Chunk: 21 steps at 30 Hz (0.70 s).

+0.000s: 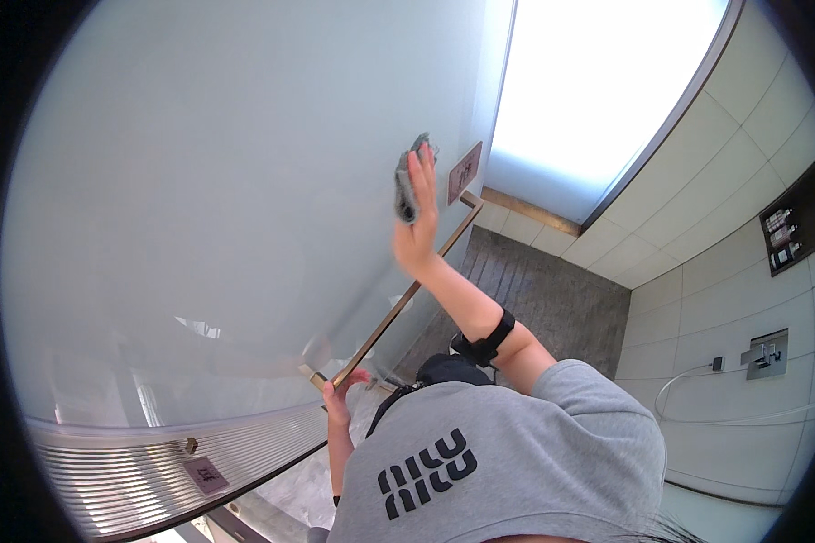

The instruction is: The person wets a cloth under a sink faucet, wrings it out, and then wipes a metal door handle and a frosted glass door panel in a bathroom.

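My right hand (417, 222) is raised against a large frosted glass panel (217, 163), fingers stretched upward. Under its palm and fingers a crumpled grey cloth (406, 185) is pressed to the glass. Lower down, my left hand (342, 391) is at the lower end of a long brass-coloured handle bar (389, 317), thumb on one side and fingers on the other. The bar runs diagonally along the panel, up to a small pinkish sign (465, 172) beside my right hand.
Ribbed glass (118, 475) with another pinkish sign (206, 474) stands at lower left. To the right are a tiled wall (679, 299), a niche with bottles (783, 237), a metal shower control (766, 354) and a pale hose (666, 394). A bright window (598, 100) sits above the dark floor (552, 290).
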Available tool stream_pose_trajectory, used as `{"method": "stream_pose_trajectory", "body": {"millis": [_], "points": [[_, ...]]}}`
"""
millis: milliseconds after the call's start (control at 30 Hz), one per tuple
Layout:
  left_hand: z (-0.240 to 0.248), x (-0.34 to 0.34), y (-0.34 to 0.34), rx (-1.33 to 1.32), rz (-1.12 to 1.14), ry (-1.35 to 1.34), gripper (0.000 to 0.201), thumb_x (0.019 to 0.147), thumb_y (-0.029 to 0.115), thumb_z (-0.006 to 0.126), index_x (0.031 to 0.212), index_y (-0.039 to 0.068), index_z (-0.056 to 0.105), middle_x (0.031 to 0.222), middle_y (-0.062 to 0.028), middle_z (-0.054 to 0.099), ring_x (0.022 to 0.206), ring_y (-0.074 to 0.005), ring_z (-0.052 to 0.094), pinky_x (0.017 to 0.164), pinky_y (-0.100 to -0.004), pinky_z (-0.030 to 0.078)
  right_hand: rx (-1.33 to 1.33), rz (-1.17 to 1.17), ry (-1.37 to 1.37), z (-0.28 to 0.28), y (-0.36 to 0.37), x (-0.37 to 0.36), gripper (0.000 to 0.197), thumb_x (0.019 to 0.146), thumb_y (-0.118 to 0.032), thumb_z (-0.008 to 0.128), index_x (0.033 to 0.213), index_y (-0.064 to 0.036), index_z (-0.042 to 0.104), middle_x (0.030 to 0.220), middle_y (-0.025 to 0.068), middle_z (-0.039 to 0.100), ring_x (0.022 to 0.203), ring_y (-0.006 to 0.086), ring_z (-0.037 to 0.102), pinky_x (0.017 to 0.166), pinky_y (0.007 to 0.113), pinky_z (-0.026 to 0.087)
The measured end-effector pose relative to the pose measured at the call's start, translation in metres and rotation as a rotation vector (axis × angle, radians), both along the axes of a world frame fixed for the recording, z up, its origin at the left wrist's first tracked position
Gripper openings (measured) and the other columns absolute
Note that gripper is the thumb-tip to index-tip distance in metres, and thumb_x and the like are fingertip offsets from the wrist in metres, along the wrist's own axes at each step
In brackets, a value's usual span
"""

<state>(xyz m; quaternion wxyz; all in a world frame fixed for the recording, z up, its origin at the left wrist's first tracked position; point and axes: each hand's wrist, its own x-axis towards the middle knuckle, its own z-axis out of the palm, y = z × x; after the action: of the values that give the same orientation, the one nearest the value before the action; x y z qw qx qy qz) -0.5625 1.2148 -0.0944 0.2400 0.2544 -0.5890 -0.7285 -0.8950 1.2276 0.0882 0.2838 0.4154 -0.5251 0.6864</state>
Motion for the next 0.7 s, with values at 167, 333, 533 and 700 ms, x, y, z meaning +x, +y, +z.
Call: {"method": "stream_pose_trajectory", "body": {"millis": [167, 333, 533, 700], "points": [[-0.001, 0.0, 0.001, 0.023, 0.032, -0.01, 0.085, 0.084, 0.069, 0.023, 0.103, -0.005, 0.06, 0.095, -0.0176, 0.065, 0.09, -0.0286, 0.062, 0.083, -0.0418, 0.046, -0.186, -0.042, -0.498, -0.008, -0.01, -0.065, 0.046, 0.095, -0.01, 0.045, 0.139, -0.0019, 0.034, 0.139, 0.0134, 0.04, 0.129, 0.0239, 0.036, 0.108, 0.034, 0.023], [0.004, -0.005, -0.001, 0.01, 0.006, -0.004, 0.086, 0.083, 0.07, 0.023, 0.103, -0.005, 0.06, 0.096, -0.0175, 0.065, 0.089, -0.0286, 0.062, 0.082, -0.0419, 0.046, -0.206, 0.015, -0.833, -0.006, -0.007, -0.116, 0.045, 0.096, -0.015, 0.043, 0.138, -0.0007, 0.034, 0.13, 0.0114, 0.046, 0.117, 0.0212, 0.043, 0.101, 0.033, 0.03], [-0.003, -0.004, -0.003, -0.004, -0.02, 0.046, 0.086, 0.082, 0.07, 0.024, 0.103, -0.005, 0.06, 0.096, -0.0177, 0.065, 0.088, -0.0287, 0.062, 0.081, -0.0421, 0.046, -0.132, 0.073, -0.58, 0.0, -0.012, -0.01, 0.052, 0.087, 0.001, 0.044, 0.138, -0.0017, 0.034, 0.146, 0.0158, 0.03, 0.136, 0.027, 0.027, 0.11, 0.038, 0.021], [-0.001, -0.004, -0.002, -0.01, -0.012, 0.047, 0.085, 0.083, 0.07, 0.026, 0.104, -0.005, 0.06, 0.097, -0.0179, 0.065, 0.089, -0.0286, 0.062, 0.081, -0.0422, 0.046, -0.002, 0.035, -0.149, -0.008, -0.003, 0.026, 0.061, 0.08, 0.009, 0.041, 0.139, -0.0005, 0.033, 0.148, 0.0176, 0.027, 0.14, 0.0303, 0.017, 0.112, 0.042, 0.013]]}}
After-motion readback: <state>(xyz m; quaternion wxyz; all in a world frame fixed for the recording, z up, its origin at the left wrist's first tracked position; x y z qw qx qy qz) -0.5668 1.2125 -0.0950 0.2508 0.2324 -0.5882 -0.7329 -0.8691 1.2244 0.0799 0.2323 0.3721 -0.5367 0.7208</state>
